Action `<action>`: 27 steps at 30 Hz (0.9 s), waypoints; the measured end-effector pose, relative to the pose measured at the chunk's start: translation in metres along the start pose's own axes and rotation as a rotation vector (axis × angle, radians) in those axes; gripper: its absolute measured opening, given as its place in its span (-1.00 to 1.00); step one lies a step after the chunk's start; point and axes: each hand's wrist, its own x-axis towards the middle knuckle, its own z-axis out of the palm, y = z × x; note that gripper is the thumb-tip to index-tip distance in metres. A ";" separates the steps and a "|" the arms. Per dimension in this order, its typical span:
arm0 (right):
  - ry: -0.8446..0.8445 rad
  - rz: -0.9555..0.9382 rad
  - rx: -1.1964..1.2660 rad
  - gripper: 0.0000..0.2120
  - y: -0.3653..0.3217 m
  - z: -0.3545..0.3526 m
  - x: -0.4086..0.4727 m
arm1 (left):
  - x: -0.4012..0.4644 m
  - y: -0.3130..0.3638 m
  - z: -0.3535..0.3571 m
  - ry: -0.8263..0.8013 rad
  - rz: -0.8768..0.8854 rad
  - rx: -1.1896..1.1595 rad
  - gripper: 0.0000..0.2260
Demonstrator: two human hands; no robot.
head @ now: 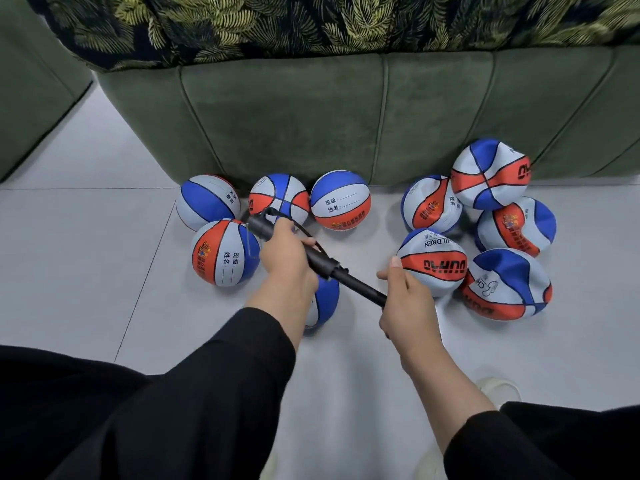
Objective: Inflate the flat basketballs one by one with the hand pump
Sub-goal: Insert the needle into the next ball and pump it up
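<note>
1. Left hand [289, 252]: the grip is wrapped around the barrel of the black cylindrical hand pump [311, 256], fingers curled over it.
2. Right hand [407, 299]: the grip is closed on the handle end of the pump; the handle itself is hidden inside the fist. The thin black piston rod [360, 285] shows between the barrel and this hand, drawn out of the barrel.
3. The pump lies on a slant, its far end toward the upper left, its handle end toward the lower right. A thin black hose [270, 212] loops from the far end; where it ends cannot be told.
4. A blue-and-white ball [325, 299] sits on the floor under the left forearm, mostly hidden; its state cannot be told.
5. Left group: four round red, white and blue rubber basketballs [225, 251], close together on the pale tiled floor [104, 271], the rear three just beside the sofa base.
6. Right group: five crumpled, flat basketballs of the same colours [433, 261], heaped and touching; the nearest one is just beside the right hand.
7. Behind both groups stands a dark green upholstered sofa [311, 116] with a leaf-patterned cushion [277, 22] on top.
8. Black sleeves [225, 375] cover both forearms.
</note>
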 end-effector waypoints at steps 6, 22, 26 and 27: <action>0.006 0.000 -0.019 -0.55 -0.002 0.000 -0.002 | 0.000 -0.004 0.001 0.004 0.003 -0.018 -0.87; -0.007 -0.053 -0.005 -0.50 -0.014 0.017 -0.004 | -0.026 -0.027 0.010 -0.052 -0.040 -0.006 -0.85; 0.009 -0.026 -0.004 -0.53 -0.003 0.003 0.000 | -0.008 -0.008 0.002 -0.015 -0.015 -0.043 -0.88; 0.007 -0.015 -0.003 -0.54 0.000 -0.001 0.000 | -0.002 -0.002 -0.001 -0.002 -0.011 -0.048 -0.88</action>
